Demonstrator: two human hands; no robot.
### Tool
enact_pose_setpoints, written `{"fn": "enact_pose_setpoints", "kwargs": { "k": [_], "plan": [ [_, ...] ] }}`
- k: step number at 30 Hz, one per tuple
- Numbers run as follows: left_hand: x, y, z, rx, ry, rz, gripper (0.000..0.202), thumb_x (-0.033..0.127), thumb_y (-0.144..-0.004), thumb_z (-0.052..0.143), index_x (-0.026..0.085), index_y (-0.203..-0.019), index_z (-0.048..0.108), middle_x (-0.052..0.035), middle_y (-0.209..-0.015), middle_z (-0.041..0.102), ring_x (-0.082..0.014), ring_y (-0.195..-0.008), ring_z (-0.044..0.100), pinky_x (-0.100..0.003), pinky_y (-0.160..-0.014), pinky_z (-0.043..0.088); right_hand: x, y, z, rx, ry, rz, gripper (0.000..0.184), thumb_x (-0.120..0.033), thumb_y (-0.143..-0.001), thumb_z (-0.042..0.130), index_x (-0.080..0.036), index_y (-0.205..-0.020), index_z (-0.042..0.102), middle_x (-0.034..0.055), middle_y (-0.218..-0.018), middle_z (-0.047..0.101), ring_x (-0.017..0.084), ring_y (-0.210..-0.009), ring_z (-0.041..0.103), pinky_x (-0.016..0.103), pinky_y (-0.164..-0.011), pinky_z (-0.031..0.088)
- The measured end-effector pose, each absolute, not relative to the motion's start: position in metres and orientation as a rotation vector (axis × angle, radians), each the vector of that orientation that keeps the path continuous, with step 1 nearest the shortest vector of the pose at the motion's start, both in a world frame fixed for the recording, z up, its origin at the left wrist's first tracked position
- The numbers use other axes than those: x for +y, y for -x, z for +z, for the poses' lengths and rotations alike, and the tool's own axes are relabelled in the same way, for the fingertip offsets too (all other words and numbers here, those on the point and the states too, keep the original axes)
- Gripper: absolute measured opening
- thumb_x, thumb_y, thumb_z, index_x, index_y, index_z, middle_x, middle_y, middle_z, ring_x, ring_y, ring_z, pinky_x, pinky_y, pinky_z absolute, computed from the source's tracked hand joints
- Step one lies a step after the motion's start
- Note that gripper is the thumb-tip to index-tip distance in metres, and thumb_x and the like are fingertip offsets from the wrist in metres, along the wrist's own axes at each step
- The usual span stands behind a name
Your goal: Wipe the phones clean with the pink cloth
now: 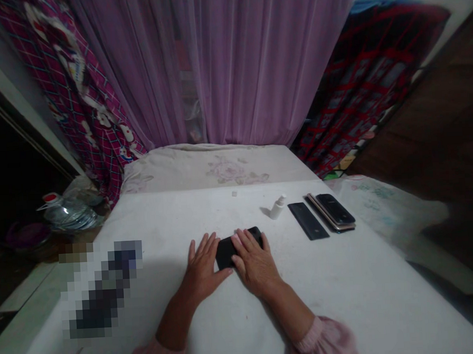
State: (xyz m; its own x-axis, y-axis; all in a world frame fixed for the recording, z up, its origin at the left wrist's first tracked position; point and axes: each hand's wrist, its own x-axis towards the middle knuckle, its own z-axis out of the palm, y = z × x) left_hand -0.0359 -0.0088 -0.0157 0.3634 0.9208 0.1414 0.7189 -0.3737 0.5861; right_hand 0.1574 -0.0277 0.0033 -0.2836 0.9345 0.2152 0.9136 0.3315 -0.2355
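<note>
A black smartphone (226,252) lies flat on the white surface, partly covered by my right hand (253,258). That hand's fingers lie across the phone, and its thumb sits beside the far right edge. My left hand (203,267) rests palm down just left of the phone, fingers spread, with its thumb tip at the phone's lower left edge. To the right stand a small white spray bottle (278,207), a dark phone (308,221) lying flat, and a stack of phones (331,212).
The white-covered bed or table (305,268) carries a small white cube (234,194). A floral pillow (216,171) lies along its far edge, before purple curtains (214,56). A pixelated blurred patch (102,289) covers its left side, and a plastic water jug (69,215) stands beyond the left edge.
</note>
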Motion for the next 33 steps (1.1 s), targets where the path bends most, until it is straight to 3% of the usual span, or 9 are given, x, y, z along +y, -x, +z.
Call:
{"fn": "enact_pose_setpoints", "kwargs": {
  "k": [8, 15, 20, 28, 33],
  "plan": [
    [-0.008, 0.035, -0.016, 1.378, -2.067, 0.742, 0.072, 0.038, -0.07, 0.077, 0.026, -0.137, 0.052, -0.0113, -0.152, 0.041, -0.0344, -0.145, 0.026, -0.052, -0.118, -0.005, -0.016, -0.181, -0.004, -2.083, 1.902, -0.036, 0.048, -0.038, -0.1, 0.035, -0.02, -0.142, 0.047, 0.0147, -0.15, 0.043, 0.032, -0.139, 0.039, 0.064, -0.111, 0.019],
    [-0.008, 0.036, -0.013, 1.392, -2.106, 0.66, 0.072, 0.038, -0.071, 0.076, 0.023, -0.137, 0.05, -0.0149, -0.152, 0.039, -0.0364, -0.145, 0.025, -0.055, -0.117, -0.002, -0.023, -0.142, 0.008, -2.289, 1.643, 0.115, 0.048, -0.036, -0.099, 0.038, -0.018, -0.143, 0.045, 0.0117, -0.151, 0.041, 0.029, -0.142, 0.035, 0.061, -0.116, 0.01],
    [-0.008, 0.037, -0.016, 1.434, -2.176, 0.621, 0.072, 0.042, -0.073, 0.075, 0.023, -0.138, 0.049, -0.0153, -0.154, 0.035, -0.0361, -0.146, 0.023, -0.055, -0.117, 0.002, -0.024, -0.14, 0.008, -2.297, 1.606, 0.121, 0.048, -0.037, -0.099, 0.038, -0.019, -0.144, 0.045, 0.0115, -0.15, 0.043, 0.028, -0.141, 0.036, 0.06, -0.116, 0.01],
    [-0.009, 0.035, -0.013, 1.54, -2.352, 0.38, 0.074, 0.046, -0.079, 0.067, 0.02, -0.143, 0.041, -0.014, -0.158, 0.029, -0.0343, -0.147, 0.018, -0.056, -0.118, 0.008, -0.015, -0.176, 0.002, -2.13, 1.966, 0.075, 0.051, -0.038, -0.101, 0.03, -0.016, -0.146, 0.041, 0.0135, -0.154, 0.036, 0.031, -0.143, 0.032, 0.064, -0.113, 0.013],
    [-0.008, 0.034, -0.011, 1.57, -2.458, 0.282, 0.074, 0.046, -0.085, 0.058, 0.021, -0.149, 0.031, -0.0102, -0.158, 0.028, -0.0309, -0.147, 0.019, -0.055, -0.118, 0.011, -0.024, -0.158, 0.002, -2.187, 1.881, 0.077, 0.053, -0.039, -0.101, 0.032, -0.015, -0.147, 0.04, 0.0139, -0.155, 0.035, 0.03, -0.144, 0.03, 0.061, -0.115, 0.012]
  ]
}}
